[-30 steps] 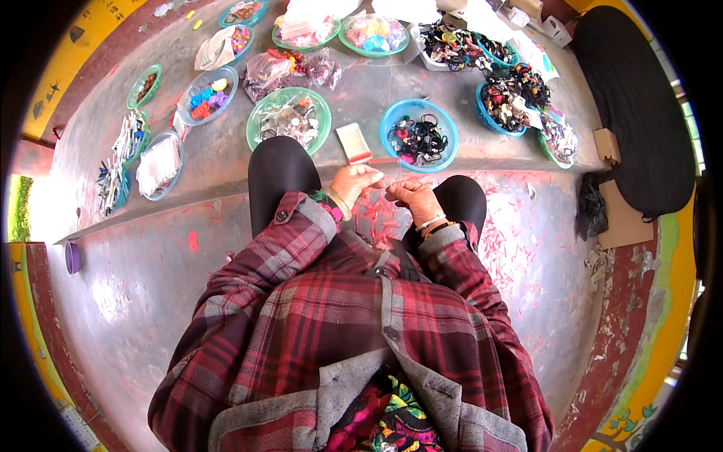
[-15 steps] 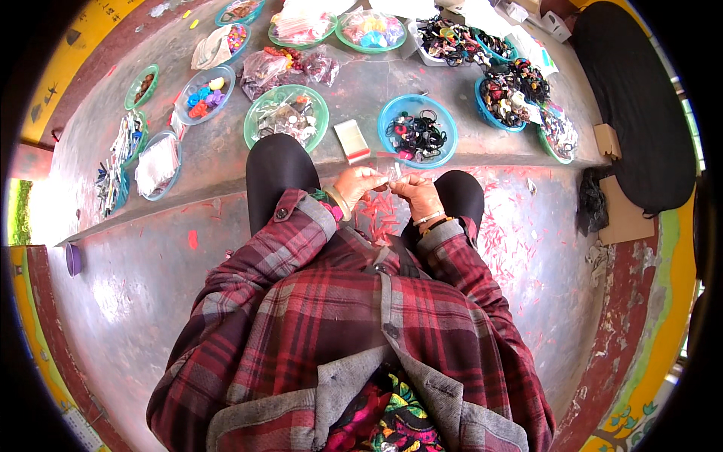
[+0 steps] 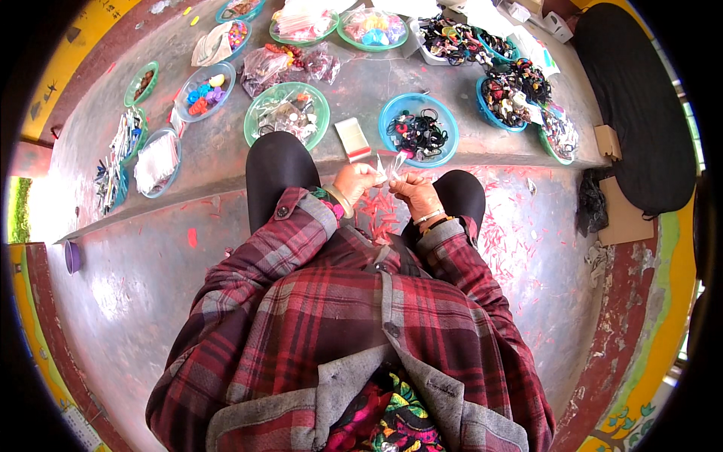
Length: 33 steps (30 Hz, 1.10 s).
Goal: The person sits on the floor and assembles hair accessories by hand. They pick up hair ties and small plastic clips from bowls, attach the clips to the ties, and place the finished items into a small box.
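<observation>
Nearest the camera, two forearms in red plaid sleeves run up from the lower edge and meet above the knees, which are in black trousers. The left hand (image 3: pixel 355 181) and the right hand (image 3: pixel 414 192) sit close together, fingertips nearly touching. Between them they pinch a small clear plastic sleeve (image 3: pixel 393 163), which stands up above the fingers; each hand's grip is narrow, closed on that sleeve. What is inside it is too small to tell.

Below the hands, the floor (image 3: pixel 527 248) is strewn with small red scraps.

Just beyond the hands, on the grey counter (image 3: pixel 218 162), lies a flat clear packet with a red strip (image 3: pixel 352 138). To its right stands a blue bowl (image 3: pixel 419 129) holding dark hair ties, and to its left a green bowl (image 3: pixel 287 115) with mixed small pieces in plastic.

Farther left are a blue dish with white packets (image 3: pixel 157 160) and a blue dish of bright coloured pieces (image 3: pixel 205 91). Farther right, more blue bowls (image 3: pixel 503 96) are heaped with dark hair bands. At the far edge, green dishes (image 3: pixel 372 27) hold pastel items, and a large black mat (image 3: pixel 640 113) lies at the right.
</observation>
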Available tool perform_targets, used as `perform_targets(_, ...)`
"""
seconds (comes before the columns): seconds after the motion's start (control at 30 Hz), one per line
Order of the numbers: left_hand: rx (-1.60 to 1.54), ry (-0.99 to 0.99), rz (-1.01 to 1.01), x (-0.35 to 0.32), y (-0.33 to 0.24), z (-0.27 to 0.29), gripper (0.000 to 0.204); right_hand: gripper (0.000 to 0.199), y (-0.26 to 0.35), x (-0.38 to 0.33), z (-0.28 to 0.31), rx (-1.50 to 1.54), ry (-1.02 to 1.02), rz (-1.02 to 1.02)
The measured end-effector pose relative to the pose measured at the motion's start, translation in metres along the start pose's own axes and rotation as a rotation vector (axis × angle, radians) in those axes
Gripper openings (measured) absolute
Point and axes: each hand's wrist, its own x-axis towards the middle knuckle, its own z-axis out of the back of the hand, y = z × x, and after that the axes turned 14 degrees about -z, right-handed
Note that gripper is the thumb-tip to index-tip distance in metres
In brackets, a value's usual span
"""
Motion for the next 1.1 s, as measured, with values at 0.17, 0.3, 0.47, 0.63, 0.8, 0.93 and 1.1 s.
perform_targets(0.17,0.020,-0.030,-0.066,0.000,-0.003,-0.002,0.018,0.004,0.002,-0.002,-0.002,-0.002,0.005,-0.025)
perform_targets(0.3,0.050,-0.053,-0.128,-0.001,-0.004,-0.002,0.019,0.005,0.006,-0.007,-0.007,-0.022,0.008,-0.054)
perform_targets(0.47,-0.008,-0.055,-0.187,0.000,-0.002,-0.002,0.017,0.004,0.003,-0.006,-0.004,-0.021,0.040,-0.102)
perform_targets(0.63,-0.125,-0.042,-0.088,-0.002,-0.008,-0.005,0.017,0.004,0.000,-0.003,-0.003,0.018,0.023,0.006)
perform_targets(0.8,-0.187,0.074,0.098,-0.003,-0.012,-0.011,0.019,0.011,0.002,-0.002,0.000,0.142,0.019,0.053)
perform_targets(0.93,-0.109,0.128,0.107,-0.003,-0.003,-0.007,0.018,0.012,0.000,0.001,0.002,0.180,0.032,0.077)
perform_targets(1.1,-0.055,0.073,0.033,-0.001,-0.004,-0.002,0.017,0.004,0.010,-0.010,-0.009,0.065,-0.027,-0.004)
